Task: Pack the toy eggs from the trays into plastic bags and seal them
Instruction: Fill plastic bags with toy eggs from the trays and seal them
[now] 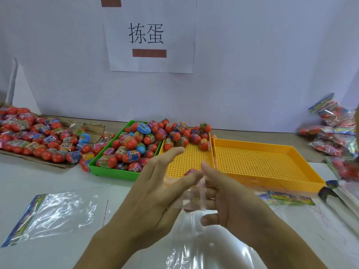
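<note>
I hold a clear plastic bag point(196, 235) up over the white table, its mouth flap with a red strip between my hands. My left hand point(153, 193) lies against the flap with straight, spread fingers. My right hand point(231, 202) grips the flap between thumb and curled fingers. Toy eggs point(132, 144), mostly red with coloured wrappers, are heaped in a green tray point(112, 174) behind my left hand. A few more eggs point(186, 133) sit at the far end of a yellow perforated tray point(190, 158). One reddish egg point(190, 172) peeks out by my left fingertips; I cannot tell if it is held.
A second yellow tray point(262, 162) stands at the right. Cardboard point(64, 165) at the far left carries many loose eggs. An empty bag point(58, 210) lies at the front left, more empty bags point(291, 199) at the right, and filled bags point(334, 133) pile at the far right. A white partition with a paper sign point(149, 35) closes the back.
</note>
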A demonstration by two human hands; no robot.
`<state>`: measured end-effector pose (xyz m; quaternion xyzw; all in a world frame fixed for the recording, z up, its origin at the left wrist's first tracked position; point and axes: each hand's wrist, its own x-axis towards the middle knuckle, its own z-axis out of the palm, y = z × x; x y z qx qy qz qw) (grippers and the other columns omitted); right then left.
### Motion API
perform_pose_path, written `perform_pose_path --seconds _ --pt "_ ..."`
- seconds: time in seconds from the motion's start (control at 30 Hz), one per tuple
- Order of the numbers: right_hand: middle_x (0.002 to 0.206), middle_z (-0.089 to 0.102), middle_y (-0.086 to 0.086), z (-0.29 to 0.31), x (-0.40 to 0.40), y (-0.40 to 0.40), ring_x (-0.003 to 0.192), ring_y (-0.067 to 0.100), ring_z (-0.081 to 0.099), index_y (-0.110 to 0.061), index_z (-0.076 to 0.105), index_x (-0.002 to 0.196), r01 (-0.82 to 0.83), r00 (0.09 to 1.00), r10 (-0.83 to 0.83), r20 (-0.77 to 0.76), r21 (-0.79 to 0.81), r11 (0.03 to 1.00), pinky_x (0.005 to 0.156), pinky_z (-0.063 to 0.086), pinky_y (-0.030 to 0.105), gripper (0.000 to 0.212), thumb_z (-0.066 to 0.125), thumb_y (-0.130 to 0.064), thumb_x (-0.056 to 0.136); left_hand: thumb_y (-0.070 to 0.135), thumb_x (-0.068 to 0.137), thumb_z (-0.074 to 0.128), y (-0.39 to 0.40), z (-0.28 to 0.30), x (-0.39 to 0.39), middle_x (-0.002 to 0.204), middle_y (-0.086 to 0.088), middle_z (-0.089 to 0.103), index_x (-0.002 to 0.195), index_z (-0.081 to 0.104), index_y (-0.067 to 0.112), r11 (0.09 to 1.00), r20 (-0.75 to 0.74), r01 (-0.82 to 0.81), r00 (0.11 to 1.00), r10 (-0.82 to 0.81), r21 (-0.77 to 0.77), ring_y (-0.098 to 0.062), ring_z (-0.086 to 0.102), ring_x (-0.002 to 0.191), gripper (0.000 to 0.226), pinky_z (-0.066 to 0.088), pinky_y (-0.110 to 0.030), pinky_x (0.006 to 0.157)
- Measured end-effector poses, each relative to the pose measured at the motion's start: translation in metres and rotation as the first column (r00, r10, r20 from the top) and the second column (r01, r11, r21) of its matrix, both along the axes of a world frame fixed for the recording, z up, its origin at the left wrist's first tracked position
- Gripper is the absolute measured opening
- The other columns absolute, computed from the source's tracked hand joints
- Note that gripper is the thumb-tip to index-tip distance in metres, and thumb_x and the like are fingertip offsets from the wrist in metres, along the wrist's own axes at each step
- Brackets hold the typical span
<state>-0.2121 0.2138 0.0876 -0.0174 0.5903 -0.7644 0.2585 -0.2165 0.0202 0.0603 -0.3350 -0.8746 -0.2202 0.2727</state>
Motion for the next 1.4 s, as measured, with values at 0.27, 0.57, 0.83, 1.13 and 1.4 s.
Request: perform_pose_path --seconds 0.27,0.57,0.83,1.13,1.4 --pt "0.095 0.075 0.014 -0.004 -0.008 0.005 0.079 0.025 0.070 -0.012 0.056 0.124 0.300 0.952 -0.290 0.096 -0.109 0.948 0.061 0.054 0.034 0.067 0.075 -0.005 0.061 0.050 0.093 0.049 0.005 -0.004 0.001 0.159 0.012 0.028 0.140 0.054 0.029 0.990 0.152 0.116 0.983 -0.104 -0.074 -0.014 0.024 0.148 0.051 0.037 -0.048 0.111" --pt "0.088 0.075 0.013 -0.010 -0.008 0.002 0.061 0.017 0.065 -0.008 0.060 0.117 0.312 0.944 -0.310 0.110 0.001 0.950 0.046 0.049 0.027 0.038 0.068 0.005 0.083 0.056 0.096 0.038 -0.003 -0.009 -0.002 0.131 0.021 0.052 0.117 0.070 0.038 0.948 0.470 0.129 0.844 -0.259 0.291 -0.008 0.048 0.129 0.042 0.039 -0.026 0.102" --pt "0.071 0.071 -0.001 -0.013 -0.004 -0.003 0.058 0.008 0.061 -0.024 0.059 0.111 0.419 0.867 -0.234 -0.439 0.392 0.819 0.044 0.043 0.022 0.035 0.066 -0.002 0.084 0.066 0.086 0.058 0.004 -0.001 0.005 0.134 0.016 0.043 0.090 0.048 0.051 0.926 0.413 0.228 0.844 -0.343 0.302 -0.014 0.050 0.121 0.018 0.044 -0.028 0.089" --pt "0.074 0.069 0.003 -0.012 -0.002 0.002 0.064 0.017 0.068 -0.029 0.057 0.123 0.039 0.968 0.071 -0.240 0.426 0.904 0.049 0.049 0.028 0.061 0.082 -0.017 0.069 0.061 0.072 0.075 0.010 -0.004 0.008 0.139 0.019 0.036 0.090 0.034 0.047 0.973 0.259 0.229 0.940 -0.220 -0.005 -0.002 0.050 0.103 0.047 0.039 -0.017 0.072" --pt "0.070 0.065 -0.003 -0.011 -0.003 0.002 0.059 0.001 0.057 -0.038 0.059 0.118 0.125 0.922 0.106 -0.372 0.547 0.828 0.051 0.041 0.014 0.048 0.081 -0.022 0.079 0.061 0.073 0.073 0.001 -0.007 0.001 0.134 0.025 0.033 0.093 0.029 0.053 0.975 0.284 0.223 0.934 -0.215 0.006 0.004 0.048 0.096 0.049 0.040 -0.015 0.067"
